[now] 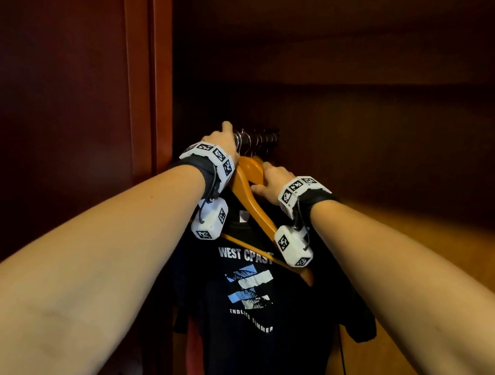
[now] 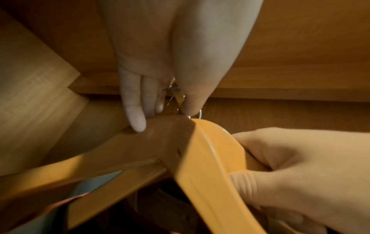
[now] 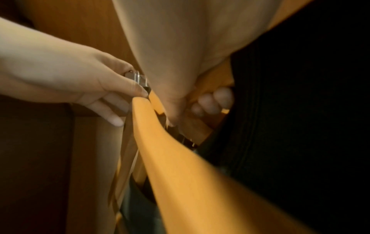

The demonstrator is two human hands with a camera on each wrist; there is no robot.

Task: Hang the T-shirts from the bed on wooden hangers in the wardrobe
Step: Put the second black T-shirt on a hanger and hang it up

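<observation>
A bare wooden hanger [image 1: 250,187] is up at the wardrobe rail [image 1: 262,136]. My right hand [image 1: 270,181] grips its top, fingers curled round the wood [image 3: 212,101]. My left hand [image 1: 223,139] is at the rail just left of it; thumb and fingers pinch the metal hook [image 2: 176,93], and one fingertip [image 2: 138,125] touches the hanger's shoulder [image 2: 200,158]. Directly behind the bare hanger hangs a black T-shirt [image 1: 259,321] with a white "WEST COAST" print on its own wooden hanger. The hook's seat on the rail is hidden by my hands.
Several more metal hooks crowd the rail beside my left hand. The dark wooden door frame [image 1: 148,76] stands close on the left, the wardrobe's side wall [image 1: 441,261] on the right. A reddish garment [image 1: 195,352] and a grey-blue one [image 2: 96,185] hang lower left.
</observation>
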